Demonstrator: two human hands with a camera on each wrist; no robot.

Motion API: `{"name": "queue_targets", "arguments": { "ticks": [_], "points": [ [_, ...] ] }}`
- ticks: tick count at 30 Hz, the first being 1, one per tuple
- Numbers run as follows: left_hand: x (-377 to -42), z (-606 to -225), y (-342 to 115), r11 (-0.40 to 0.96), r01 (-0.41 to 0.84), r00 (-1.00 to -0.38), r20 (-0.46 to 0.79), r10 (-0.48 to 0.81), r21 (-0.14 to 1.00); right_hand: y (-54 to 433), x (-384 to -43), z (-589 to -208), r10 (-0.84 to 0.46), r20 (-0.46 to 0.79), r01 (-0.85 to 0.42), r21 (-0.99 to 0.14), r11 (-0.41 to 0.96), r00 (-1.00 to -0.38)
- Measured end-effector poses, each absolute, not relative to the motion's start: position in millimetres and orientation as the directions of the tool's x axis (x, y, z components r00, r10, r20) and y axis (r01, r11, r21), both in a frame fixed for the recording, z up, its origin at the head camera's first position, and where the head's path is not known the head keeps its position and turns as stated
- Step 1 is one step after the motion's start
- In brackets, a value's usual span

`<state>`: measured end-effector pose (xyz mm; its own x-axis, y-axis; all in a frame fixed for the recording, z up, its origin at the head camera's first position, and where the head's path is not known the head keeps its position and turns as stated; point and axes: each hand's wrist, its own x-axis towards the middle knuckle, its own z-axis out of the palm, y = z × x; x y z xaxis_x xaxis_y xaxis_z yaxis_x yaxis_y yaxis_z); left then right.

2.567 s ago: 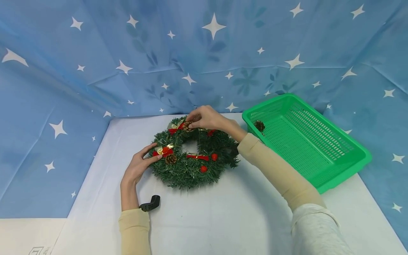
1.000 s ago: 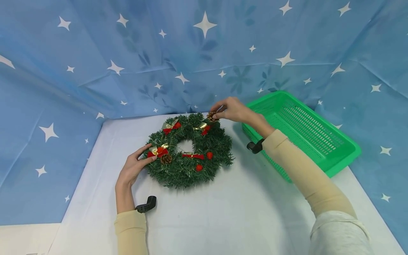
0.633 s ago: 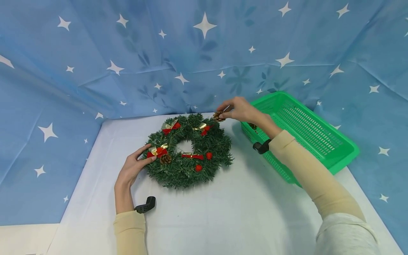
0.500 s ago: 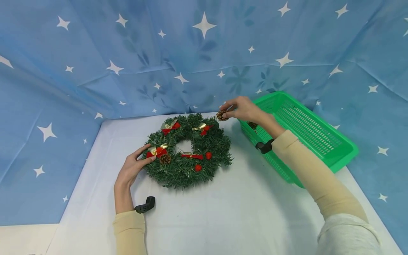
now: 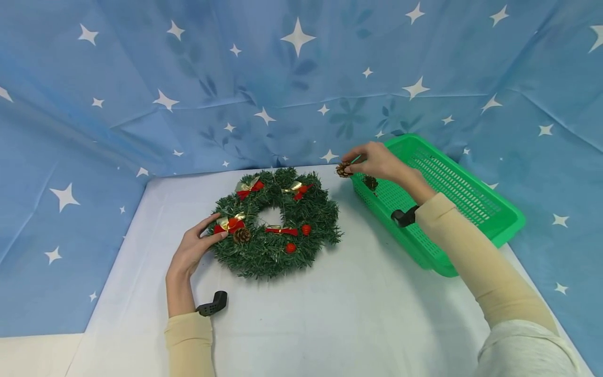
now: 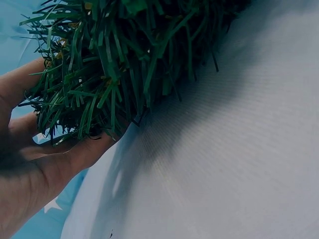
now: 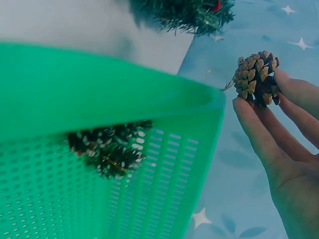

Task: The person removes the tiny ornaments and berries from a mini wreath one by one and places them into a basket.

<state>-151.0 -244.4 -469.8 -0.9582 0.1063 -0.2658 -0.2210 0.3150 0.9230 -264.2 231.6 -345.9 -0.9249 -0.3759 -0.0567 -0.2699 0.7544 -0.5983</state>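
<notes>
A green wreath [image 5: 278, 262] with red bows, gold ribbons, red balls and a brown pinecone [image 5: 242, 235] lies on the white table. At its left edge my left hand [image 5: 190, 251] grips the rim, thumb and fingers around the greenery, as the left wrist view also shows. My right hand [image 5: 381, 163] pinches a second pinecone [image 7: 256, 77] between thumb and fingertips. That cone hangs just outside the far left corner of the green basket [image 5: 452, 207], apart from the wreath. Thin wire or twine sticks out from the cone in the right wrist view.
Inside the basket near its left wall sits another pinecone [image 5: 370, 183], with green sprigs beside it in the right wrist view. A blue star-printed cloth [image 5: 264, 78] rises behind the table. White tabletop [image 5: 301, 324] shows in front of the wreath.
My right hand has lifted the pinecone from the wreath's upper part and carried it right to the basket's corner. My left hand stays on the wreath. The head view has shifted slightly.
</notes>
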Motion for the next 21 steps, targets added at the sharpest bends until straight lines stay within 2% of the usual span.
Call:
{"name": "queue_targets", "arguments": {
  "ticks": [21],
  "points": [
    [-151.9,-470.9,-244.7,0.325,-0.224,-0.957,-0.271,0.106,0.919,269.4,-260.1,-352.9,-0.292,-0.07,-0.19,-0.613,0.767,-0.954]
  ]
}}
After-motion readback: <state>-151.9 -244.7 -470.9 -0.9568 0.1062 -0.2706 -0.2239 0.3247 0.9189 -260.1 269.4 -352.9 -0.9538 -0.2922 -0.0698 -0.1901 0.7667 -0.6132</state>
